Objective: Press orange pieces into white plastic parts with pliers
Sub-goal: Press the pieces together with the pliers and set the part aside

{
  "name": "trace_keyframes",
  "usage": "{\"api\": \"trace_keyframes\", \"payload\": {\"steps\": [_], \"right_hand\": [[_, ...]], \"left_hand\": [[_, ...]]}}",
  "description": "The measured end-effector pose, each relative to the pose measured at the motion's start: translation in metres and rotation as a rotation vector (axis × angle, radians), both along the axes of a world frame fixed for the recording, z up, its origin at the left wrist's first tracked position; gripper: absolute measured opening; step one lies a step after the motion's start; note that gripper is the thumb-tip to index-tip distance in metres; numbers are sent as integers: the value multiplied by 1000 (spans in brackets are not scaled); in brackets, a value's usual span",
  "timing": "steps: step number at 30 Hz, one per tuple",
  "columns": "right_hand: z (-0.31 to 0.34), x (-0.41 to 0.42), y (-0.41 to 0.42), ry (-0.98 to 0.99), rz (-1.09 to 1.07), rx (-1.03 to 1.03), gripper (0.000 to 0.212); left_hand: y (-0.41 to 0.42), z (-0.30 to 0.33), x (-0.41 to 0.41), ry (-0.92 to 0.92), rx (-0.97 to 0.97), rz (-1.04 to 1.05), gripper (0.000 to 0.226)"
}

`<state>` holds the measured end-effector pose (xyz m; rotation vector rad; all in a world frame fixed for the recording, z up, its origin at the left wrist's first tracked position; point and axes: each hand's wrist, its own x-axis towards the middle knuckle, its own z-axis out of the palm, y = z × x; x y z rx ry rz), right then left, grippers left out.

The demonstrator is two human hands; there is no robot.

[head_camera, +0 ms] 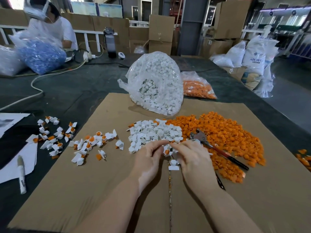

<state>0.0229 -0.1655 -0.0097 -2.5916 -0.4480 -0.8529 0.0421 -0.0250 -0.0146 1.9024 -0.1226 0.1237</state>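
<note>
So the layout makes sense once you look at it: loose white parts (154,133) and the orange pieces (223,137) are dumped side by side on the cardboard sheet (84,190), both within easy reach. Finished ones (87,145) get tossed off to the left so they don't mix back in.

Both hands meet right at the near edge of the white pile. The left hand (148,158) and right hand (191,157) have fingers curled in a narrow grip around one white part with an orange piece (167,151) seated in it, probably lining it up by hand first.

The pliers (217,148) lie on the orange pile just beside the right hand, not held. The refill bags (156,83) sit behind on the tabletop (75,84).
</note>
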Motion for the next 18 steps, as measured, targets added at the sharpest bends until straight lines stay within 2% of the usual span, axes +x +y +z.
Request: {"api": "trace_keyframes", "payload": {"steps": [2, 5, 10, 16, 18], "right_hand": [[-3, 0, 7, 33, 86, 18, 25], [-8, 0, 11, 19, 94, 94, 14], [-13, -2, 10, 8, 74, 184, 12], [-13, -3, 9, -10, 28, 277, 10], [-12, -4, 10, -11, 64, 251, 10]], "left_hand": [[0, 1, -1, 3, 10, -20, 28], [1, 3, -6, 34, -45, -37, 29], [1, 3, -10, -21, 54, -75, 37], [0, 2, -11, -7, -14, -36, 32], [0, 2, -11, -12, -9, -34, 32]]}}
